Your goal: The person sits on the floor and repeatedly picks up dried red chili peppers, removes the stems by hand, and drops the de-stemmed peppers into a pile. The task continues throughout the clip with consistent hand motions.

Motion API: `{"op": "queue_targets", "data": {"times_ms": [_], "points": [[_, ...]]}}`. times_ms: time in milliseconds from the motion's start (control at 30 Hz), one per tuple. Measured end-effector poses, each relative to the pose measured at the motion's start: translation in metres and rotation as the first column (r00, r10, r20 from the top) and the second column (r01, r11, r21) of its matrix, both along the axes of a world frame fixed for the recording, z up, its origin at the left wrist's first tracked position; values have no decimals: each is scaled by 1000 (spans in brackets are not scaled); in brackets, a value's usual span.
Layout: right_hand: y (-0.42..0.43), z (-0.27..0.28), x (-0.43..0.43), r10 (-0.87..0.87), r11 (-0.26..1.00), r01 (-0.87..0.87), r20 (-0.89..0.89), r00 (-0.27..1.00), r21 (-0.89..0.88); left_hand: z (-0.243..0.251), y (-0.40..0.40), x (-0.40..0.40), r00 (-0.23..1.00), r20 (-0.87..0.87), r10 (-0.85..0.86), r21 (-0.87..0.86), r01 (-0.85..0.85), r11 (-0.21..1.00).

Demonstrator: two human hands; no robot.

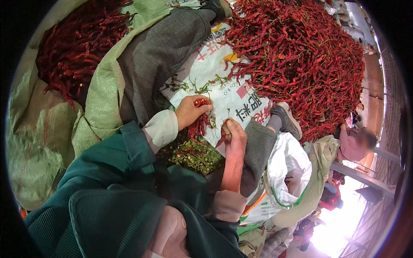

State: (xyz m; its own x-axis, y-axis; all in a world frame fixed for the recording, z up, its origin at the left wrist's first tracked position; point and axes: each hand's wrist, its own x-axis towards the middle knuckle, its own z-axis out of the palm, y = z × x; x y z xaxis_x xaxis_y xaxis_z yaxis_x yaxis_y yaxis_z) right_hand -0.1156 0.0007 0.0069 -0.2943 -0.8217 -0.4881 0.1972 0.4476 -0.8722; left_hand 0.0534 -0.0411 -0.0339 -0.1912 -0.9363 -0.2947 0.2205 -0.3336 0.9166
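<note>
My left hand is closed round a bunch of red chili peppers, whose stemless ends show above the fingers. To its right, my right hand pinches a red chili pepper; a thin green stem stands up at its top. Under and beyond both hands lies a printed white woven sack, with loose green chili stems scattered on it. Below the hands, between my legs, is a heap of green stems and caps.
A large heap of red chili peppers fills the upper right. At the upper left, a pale green woven sack holds more red chilies. An open white sack stands beside my shoe. Several people sit at the far right, one in pink.
</note>
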Motion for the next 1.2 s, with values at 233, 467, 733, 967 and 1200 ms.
{"op": "queue_targets", "data": {"times_ms": [233,467,733,967,1200], "points": [[-4,16,14,217,975,-221,-321,922,23,5,14,-11,897,-318,-308,182,376,908],[-81,-24,-8,208,950,-311,-692,691,-25,6,12,-7,947,-285,-145,345,242,907],[-165,-65,-32,253,919,-377,-910,330,118,4,1,-5,900,-436,-9,395,200,897],[-84,-31,-47,320,944,-317,-470,823,88,16,0,-1,796,-604,41,458,304,835],[-29,-20,-66,385,922,-303,-501,775,240,13,9,-8,860,-494,-130,363,340,868]]}}
